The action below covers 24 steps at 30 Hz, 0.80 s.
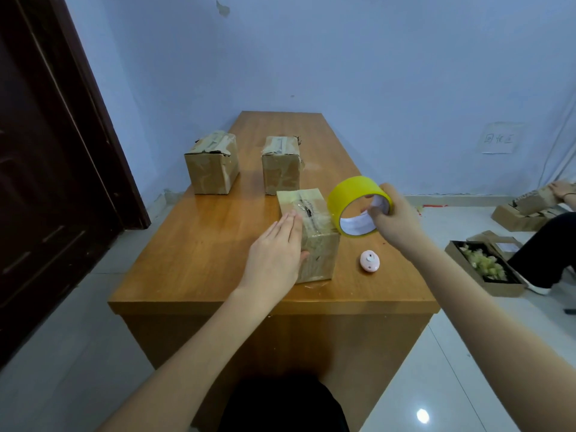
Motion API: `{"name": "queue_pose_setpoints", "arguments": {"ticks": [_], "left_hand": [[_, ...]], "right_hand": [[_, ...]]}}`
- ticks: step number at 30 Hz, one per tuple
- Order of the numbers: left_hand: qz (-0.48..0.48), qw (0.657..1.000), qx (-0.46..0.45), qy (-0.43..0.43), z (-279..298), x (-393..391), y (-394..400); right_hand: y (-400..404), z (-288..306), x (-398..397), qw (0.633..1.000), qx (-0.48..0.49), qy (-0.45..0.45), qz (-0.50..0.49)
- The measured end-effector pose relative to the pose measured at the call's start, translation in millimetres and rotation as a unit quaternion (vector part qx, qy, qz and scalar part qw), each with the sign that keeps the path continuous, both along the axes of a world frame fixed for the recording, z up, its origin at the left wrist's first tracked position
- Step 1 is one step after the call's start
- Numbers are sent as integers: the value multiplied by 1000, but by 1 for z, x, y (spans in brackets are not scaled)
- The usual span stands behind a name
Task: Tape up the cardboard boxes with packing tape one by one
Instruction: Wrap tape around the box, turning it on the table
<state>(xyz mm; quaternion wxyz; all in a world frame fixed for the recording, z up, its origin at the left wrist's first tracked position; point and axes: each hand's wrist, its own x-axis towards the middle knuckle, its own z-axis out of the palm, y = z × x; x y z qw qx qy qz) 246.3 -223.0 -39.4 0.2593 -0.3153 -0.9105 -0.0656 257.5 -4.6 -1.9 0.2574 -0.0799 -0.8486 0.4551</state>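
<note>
A small cardboard box [314,232] stands near the front of the wooden table [193,244], its top covered with clear tape. My left hand [274,257] lies flat against the box's left side and top edge, fingers straight, thumb on its front face. My right hand [392,219] grips a roll of yellow packing tape [352,198], fingers through the core, held just right of the box and above the table. Two more taped cardboard boxes stand farther back: one at the left [212,169] and one in the middle [280,166].
A small pink oval gadget [369,260] lies on the table right of the near box. A dark door [46,151] stands at the left. On the floor at right are open boxes [486,266] and a seated person's leg [542,251].
</note>
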Motion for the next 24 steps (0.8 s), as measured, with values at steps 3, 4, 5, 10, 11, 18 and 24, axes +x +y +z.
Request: {"name": "queue_pose_setpoints", "arguments": {"ticks": [3,4,5,10,11,18,24], "left_hand": [[2,1000,11,-5,0,2,1],[3,1000,14,-6,-1,3,1],[4,1000,17,-6,-1,3,0],[2,1000,9,3,-2,1,0],[2,1000,3,5,-2,1,0],[10,1000,0,-4,-1,1,2],[0,1000,-5,18,15,3,13]], "right_hand": [[-1,-13,3,974,-218,-5,64],[-3,-17,3,954,-285,-35,91],[-6,-22,3,936,-325,-64,116],[-17,-20,-6,920,-371,-61,107],[-17,-20,-7,917,-383,-53,93],[-23,-58,-1,886,-461,-42,43],[-18,-53,2,893,-437,-72,81]]}}
